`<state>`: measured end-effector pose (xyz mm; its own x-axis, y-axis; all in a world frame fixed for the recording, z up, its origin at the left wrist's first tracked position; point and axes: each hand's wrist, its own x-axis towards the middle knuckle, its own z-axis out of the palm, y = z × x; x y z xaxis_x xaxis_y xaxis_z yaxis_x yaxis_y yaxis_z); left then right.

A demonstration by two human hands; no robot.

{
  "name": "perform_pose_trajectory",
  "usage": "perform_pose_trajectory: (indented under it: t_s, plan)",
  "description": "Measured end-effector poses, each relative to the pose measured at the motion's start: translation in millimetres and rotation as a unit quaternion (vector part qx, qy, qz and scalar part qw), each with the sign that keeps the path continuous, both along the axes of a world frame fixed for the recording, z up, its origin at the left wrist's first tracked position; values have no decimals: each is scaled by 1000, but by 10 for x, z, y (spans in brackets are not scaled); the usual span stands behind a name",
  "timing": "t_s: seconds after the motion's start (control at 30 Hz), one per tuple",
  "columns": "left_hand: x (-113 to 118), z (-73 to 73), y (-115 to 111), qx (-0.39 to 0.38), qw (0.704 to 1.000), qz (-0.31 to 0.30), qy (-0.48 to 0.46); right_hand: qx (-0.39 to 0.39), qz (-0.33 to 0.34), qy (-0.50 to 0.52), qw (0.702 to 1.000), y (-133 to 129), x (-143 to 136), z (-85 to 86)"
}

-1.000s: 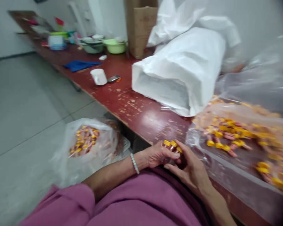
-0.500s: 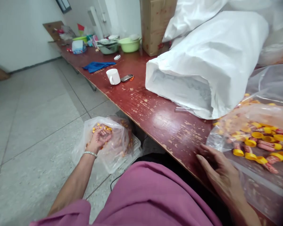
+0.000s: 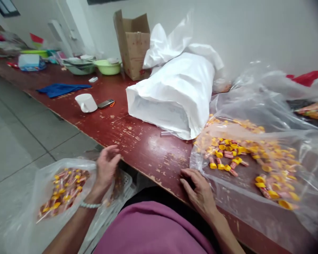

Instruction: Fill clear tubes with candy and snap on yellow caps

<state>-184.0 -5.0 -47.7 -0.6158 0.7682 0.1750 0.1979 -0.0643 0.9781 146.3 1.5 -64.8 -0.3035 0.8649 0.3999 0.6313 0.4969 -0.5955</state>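
My left hand [image 3: 108, 169], with a pale bead bracelet [image 3: 90, 205], is raised beside the table's front edge. Its fingers are loosely bent and apart, and nothing shows in them. Below it to the left, an open clear plastic bag [image 3: 39, 183] holds many small yellow-capped pieces [image 3: 65, 192] with reddish patterned bodies. My right hand [image 3: 200, 192] rests on the table edge, thumb apart from its loosely bent fingers, and I see nothing in it. Right beside it, a large clear plastic sheet or bag [image 3: 228, 190] lies with similar yellow-capped pieces [image 3: 228, 153] in it.
On the red table [image 3: 145, 151] lie an open-mouthed white sack [image 3: 175, 91], a thin clear strip [image 3: 167, 133], a white mug [image 3: 86, 103], a small dark device [image 3: 106, 103] and a blue cloth [image 3: 60, 89]. Behind stand a cardboard box [image 3: 137, 53] and green basins [image 3: 107, 67]. A white crate [image 3: 127, 181] sits below.
My view has swung to the right. My left hand has come up out of the bag of yellow-capped pieces towards the table edge. My right hand stays at the table edge.
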Motion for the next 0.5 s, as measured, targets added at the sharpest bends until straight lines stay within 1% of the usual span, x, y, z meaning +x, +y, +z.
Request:
perform_pose_trajectory:
  t_s: [0.03,0.07,0.1,0.17,0.2,0.23,0.3,0.37,0.43,0.5]
  plan:
    - [209,73,165,-3,996,-70,52,7,-1,-2,1000,-5,-2,-4]
    - [415,142,343,-5,984,-134,119,11,-1,-2,1000,-10,-5,-4]
    - [612,202,530,1,964,-177,198,14,-1,-1,1000,-14,-8,0]
    - [967,277,897,3,911,-225,345,17,0,2,1000,-20,-16,15]
    - [1116,289,1064,-12,888,-240,392,20,-1,3,1000,-23,-19,23]
    - [1242,285,1210,-34,872,-250,419,23,-4,5,1000,-26,-22,30]
    - [1419,239,1435,-64,863,-258,430,28,-10,10,1000,-33,-23,35]
    - [1492,179,1583,-72,869,-256,418,30,-13,15,999,-41,-19,29]
    - [1477,144,1700,-81,878,-254,399,26,-12,21,999,-44,-12,17]
    - [1404,154,1842,-99,894,-236,367,21,-8,28,999,-42,-6,13]
